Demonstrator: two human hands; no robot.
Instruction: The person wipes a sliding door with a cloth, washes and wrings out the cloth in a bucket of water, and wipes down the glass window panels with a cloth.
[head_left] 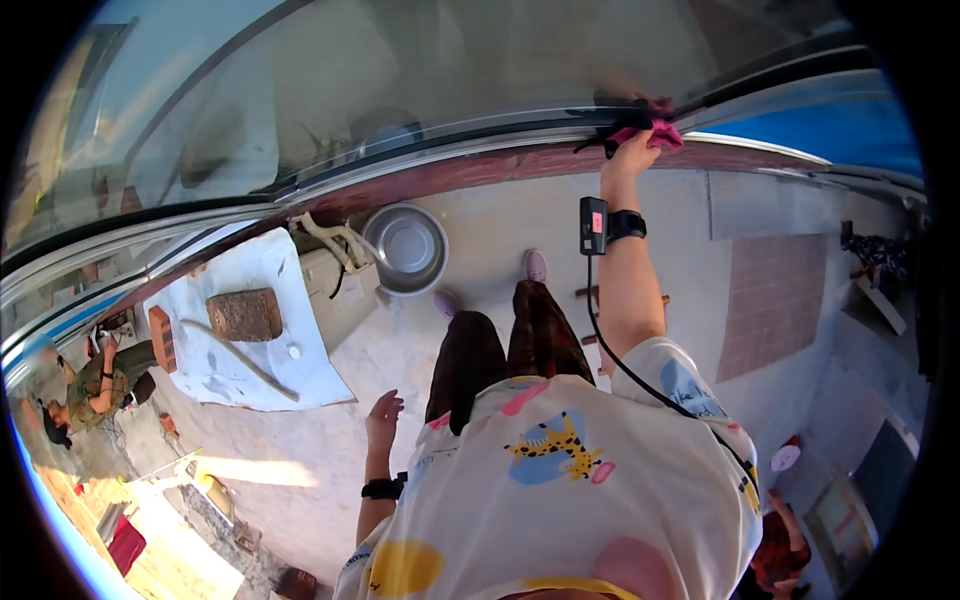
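Note:
My right hand (631, 156) is stretched far forward, its fingers closed on a magenta cloth (662, 134) with a dark part beside it. The cloth is pressed against the lower frame (480, 140) of a large window, where the glass (400, 60) mirrors it. My left hand (384, 412) hangs low at my side with loosely bent fingers apart and nothing in it. A small black box with a cable is strapped near my right wrist, and a dark band circles my left wrist.
A metal basin (408, 250) stands on the floor below the window. Left of it, a white sheet (330, 375) covers a surface bearing a brown block (245, 315) and a stick (240, 360). A person (100, 390) is at far left, another (783, 545) at lower right.

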